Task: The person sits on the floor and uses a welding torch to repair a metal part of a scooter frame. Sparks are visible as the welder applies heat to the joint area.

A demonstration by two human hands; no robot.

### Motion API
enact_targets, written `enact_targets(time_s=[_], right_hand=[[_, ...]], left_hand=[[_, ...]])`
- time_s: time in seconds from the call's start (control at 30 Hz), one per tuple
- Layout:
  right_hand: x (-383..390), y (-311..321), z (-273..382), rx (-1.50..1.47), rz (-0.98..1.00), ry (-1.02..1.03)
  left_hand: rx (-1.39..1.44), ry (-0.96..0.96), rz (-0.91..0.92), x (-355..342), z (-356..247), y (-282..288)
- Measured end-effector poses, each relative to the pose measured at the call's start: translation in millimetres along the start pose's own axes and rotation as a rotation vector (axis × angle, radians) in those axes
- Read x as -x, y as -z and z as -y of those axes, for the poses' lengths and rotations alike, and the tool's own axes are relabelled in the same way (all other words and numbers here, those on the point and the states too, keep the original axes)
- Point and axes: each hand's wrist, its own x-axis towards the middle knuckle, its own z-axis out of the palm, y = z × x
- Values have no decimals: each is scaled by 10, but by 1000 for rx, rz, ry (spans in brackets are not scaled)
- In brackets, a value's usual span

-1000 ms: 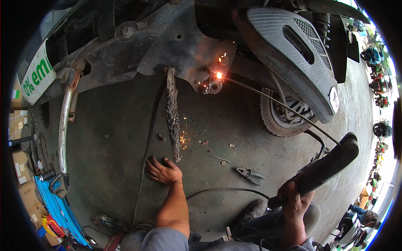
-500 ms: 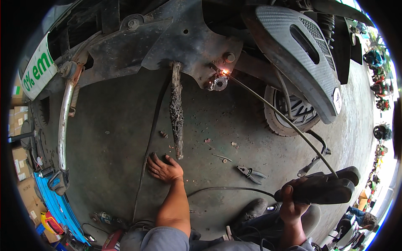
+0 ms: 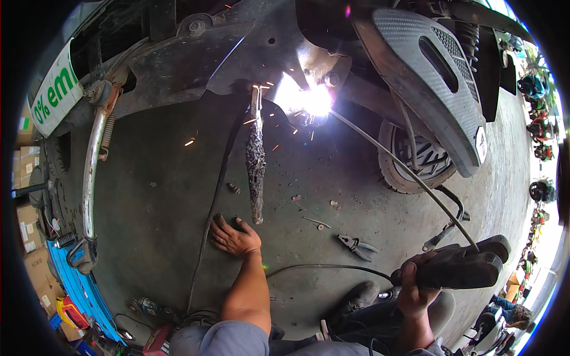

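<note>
My right hand (image 3: 415, 285) grips a black electrode holder (image 3: 451, 267). A long welding rod (image 3: 401, 162) runs from it up to a dark metal bracket (image 3: 225, 59) under the vehicle, where a bright arc (image 3: 309, 101) hides the joint and throws sparks. My left hand (image 3: 234, 237) lies open on the concrete floor with spread fingers, beside a black cable (image 3: 217, 184) and just below a crusted metal bar (image 3: 255, 154) hanging from the bracket. Pliers (image 3: 356, 246) lie on the floor between my hands.
A kickstand (image 3: 92, 178) hangs at left, near cardboard boxes (image 3: 29, 219) and blue plastic (image 3: 80, 296). A wheel (image 3: 392, 172) and grey side panel (image 3: 421, 95) are at right. Parked scooters (image 3: 537, 127) line the far right, with another person (image 3: 513, 317) lower right.
The glow at the rod's tip has flared into a large white arc with flying sparks. The holder in my right hand dropped and tilted flatter earlier; my left hand stays on the floor.
</note>
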Motion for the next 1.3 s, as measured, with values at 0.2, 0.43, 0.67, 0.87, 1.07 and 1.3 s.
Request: enact_targets(time_s=[0.2,0.43,0.67,0.87,1.07,1.3], right_hand=[[-11,55,8,104,56,48],[-5,15,-1,72,-1,33],[-136,-46,232,-382,-73,-283],[-173,5,197,-744,-81,-777],[-84,37,47,-137,-57,55],[26,53,81,475,85,294]], left_hand=[[-12,-2,-9,6,0,-4],[2,-9,-13,2,-6,-3],[-10,-15,-1,0,-8,12],[4,3,22,4,-9,42],[-7,5,30,3,-43,55],[-20,-3,22,-7,-23,34]])
